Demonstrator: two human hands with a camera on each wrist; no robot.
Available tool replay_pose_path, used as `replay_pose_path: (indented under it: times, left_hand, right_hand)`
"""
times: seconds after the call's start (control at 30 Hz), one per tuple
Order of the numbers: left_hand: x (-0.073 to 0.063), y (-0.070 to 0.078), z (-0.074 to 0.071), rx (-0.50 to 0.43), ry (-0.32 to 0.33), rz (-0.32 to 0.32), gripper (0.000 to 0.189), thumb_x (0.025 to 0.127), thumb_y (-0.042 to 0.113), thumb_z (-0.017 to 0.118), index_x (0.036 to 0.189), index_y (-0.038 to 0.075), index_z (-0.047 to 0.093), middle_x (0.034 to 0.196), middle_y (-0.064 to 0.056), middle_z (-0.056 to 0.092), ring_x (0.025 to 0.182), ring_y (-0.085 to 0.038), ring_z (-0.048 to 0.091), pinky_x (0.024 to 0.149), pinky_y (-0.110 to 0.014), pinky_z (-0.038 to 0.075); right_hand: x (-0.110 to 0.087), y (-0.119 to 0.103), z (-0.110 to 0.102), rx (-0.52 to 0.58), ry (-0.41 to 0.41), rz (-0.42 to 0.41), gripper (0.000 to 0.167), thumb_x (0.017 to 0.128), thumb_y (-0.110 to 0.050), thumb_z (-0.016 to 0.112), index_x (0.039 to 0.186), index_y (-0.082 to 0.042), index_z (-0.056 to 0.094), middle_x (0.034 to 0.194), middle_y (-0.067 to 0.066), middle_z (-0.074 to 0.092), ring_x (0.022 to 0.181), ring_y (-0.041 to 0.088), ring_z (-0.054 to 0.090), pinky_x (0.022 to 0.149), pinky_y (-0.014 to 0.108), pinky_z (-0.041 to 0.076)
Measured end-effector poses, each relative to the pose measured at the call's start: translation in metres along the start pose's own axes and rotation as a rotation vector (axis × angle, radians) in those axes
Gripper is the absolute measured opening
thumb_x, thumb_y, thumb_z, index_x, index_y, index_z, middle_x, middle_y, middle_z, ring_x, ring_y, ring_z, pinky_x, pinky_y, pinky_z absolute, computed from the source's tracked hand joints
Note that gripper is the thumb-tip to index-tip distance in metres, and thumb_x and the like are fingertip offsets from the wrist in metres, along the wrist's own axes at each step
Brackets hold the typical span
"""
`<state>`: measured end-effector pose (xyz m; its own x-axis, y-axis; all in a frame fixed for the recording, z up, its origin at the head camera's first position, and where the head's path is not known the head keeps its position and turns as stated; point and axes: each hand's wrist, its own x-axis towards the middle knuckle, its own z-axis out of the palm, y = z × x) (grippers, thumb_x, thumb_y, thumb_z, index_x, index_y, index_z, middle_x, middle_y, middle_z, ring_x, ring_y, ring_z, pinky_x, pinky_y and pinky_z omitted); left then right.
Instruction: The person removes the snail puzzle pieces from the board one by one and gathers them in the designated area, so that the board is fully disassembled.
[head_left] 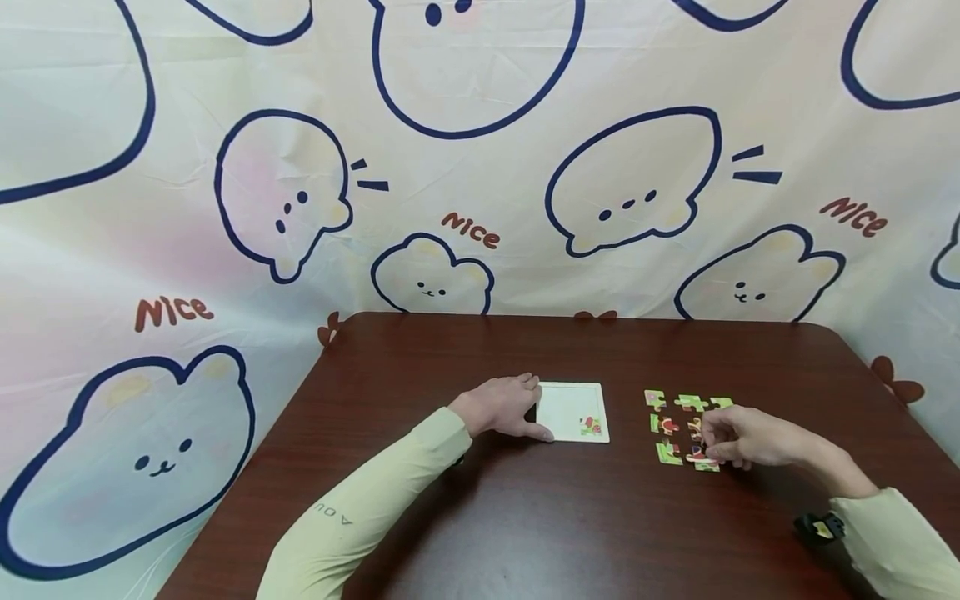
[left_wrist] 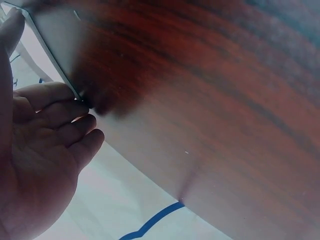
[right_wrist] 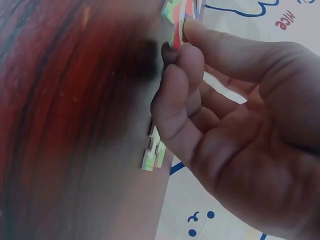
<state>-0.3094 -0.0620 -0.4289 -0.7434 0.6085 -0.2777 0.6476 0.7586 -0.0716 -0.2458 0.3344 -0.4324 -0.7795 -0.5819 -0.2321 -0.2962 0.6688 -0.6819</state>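
A white puzzle board (head_left: 572,412) with a small picture at its near right corner lies on the table. My left hand (head_left: 504,406) rests at its left edge, thumb at the near corner and fingers at the far one. In the left wrist view, the relaxed fingers (left_wrist: 85,125) reach the board's edge. Right of the board lie several jigsaw pieces (head_left: 665,424), green with red parts, spread in loose rows. My right hand (head_left: 765,439) is over the near right pieces, its fingers curled. In the right wrist view, its thumb meets the edge of a colourful jigsaw piece (right_wrist: 176,22); the index fingertip is mostly hidden.
The dark brown wooden table (head_left: 525,533) reaches back to a pale curtain (head_left: 465,192) printed with cartoon bears. Another jigsaw piece (right_wrist: 148,159) lies below the right fingers in the right wrist view.
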Motion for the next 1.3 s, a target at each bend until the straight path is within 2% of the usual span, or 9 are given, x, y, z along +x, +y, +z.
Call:
replay_pose_path:
  times: [0.4, 0.63, 0.73, 0.97, 1.13, 1.3]
  left_hand:
    - [0.001, 0.0, 0.0, 0.007, -0.008, -0.007, 0.097, 0.083, 0.08, 0.047, 0.151, 0.012, 0.04, 0.16, -0.008, 0.032, 0.15, -0.02, 0.028, 0.119, -0.036, 0.031]
    - [0.001, 0.001, -0.001, 0.016, -0.008, 0.001, 0.096, 0.083, 0.08, 0.046, 0.15, 0.012, 0.04, 0.16, -0.009, 0.032, 0.15, -0.021, 0.028, 0.119, -0.036, 0.031]
    - [0.001, 0.001, -0.001, 0.016, -0.005, 0.004, 0.096, 0.084, 0.08, 0.046, 0.15, 0.011, 0.04, 0.16, -0.009, 0.033, 0.15, -0.021, 0.028, 0.119, -0.036, 0.031]
    - [-0.002, 0.0, -0.004, 0.006, 0.001, -0.004, 0.095, 0.084, 0.079, 0.047, 0.15, 0.012, 0.04, 0.16, -0.008, 0.032, 0.15, -0.02, 0.028, 0.119, -0.036, 0.032]
    - [-0.003, 0.001, -0.002, -0.004, -0.005, -0.008, 0.096, 0.083, 0.079, 0.048, 0.151, 0.012, 0.039, 0.16, -0.008, 0.033, 0.15, -0.02, 0.029, 0.119, -0.036, 0.032]
    - [-0.004, 0.002, 0.0, 0.0, 0.01, -0.005, 0.096, 0.083, 0.079, 0.049, 0.15, 0.012, 0.04, 0.159, -0.008, 0.034, 0.149, -0.02, 0.031, 0.118, -0.036, 0.033]
  right_hand:
    - [0.005, -0.01, 0.006, -0.067, 0.01, 0.044, 0.014, 0.093, -0.012, 0.066, 0.084, -0.01, 0.056, 0.067, -0.003, 0.052, 0.052, 0.007, 0.047, 0.046, 0.025, 0.042]
    - [0.007, -0.016, 0.003, -0.148, 0.024, 0.085, 0.019, 0.089, -0.014, 0.071, 0.079, -0.014, 0.054, 0.07, -0.005, 0.053, 0.055, 0.007, 0.048, 0.048, 0.024, 0.041]
    - [0.011, -0.024, -0.004, -0.188, 0.017, 0.059, 0.018, 0.09, -0.012, 0.068, 0.078, -0.015, 0.055, 0.07, -0.005, 0.052, 0.056, 0.006, 0.048, 0.049, 0.023, 0.041]
    - [0.033, -0.052, -0.018, -0.233, 0.04, -0.035, 0.011, 0.096, -0.017, 0.063, 0.086, -0.015, 0.058, 0.072, 0.001, 0.057, 0.053, 0.006, 0.049, 0.049, 0.025, 0.043]
    - [0.051, -0.069, -0.011, -0.24, 0.079, -0.053, 0.008, 0.096, -0.024, 0.063, 0.094, -0.017, 0.061, 0.074, 0.003, 0.06, 0.052, 0.009, 0.05, 0.05, 0.025, 0.043]
    - [0.071, -0.078, -0.003, -0.267, 0.119, -0.045, 0.012, 0.094, -0.026, 0.066, 0.1, -0.016, 0.064, 0.08, -0.001, 0.062, 0.061, 0.011, 0.054, 0.056, 0.025, 0.045]
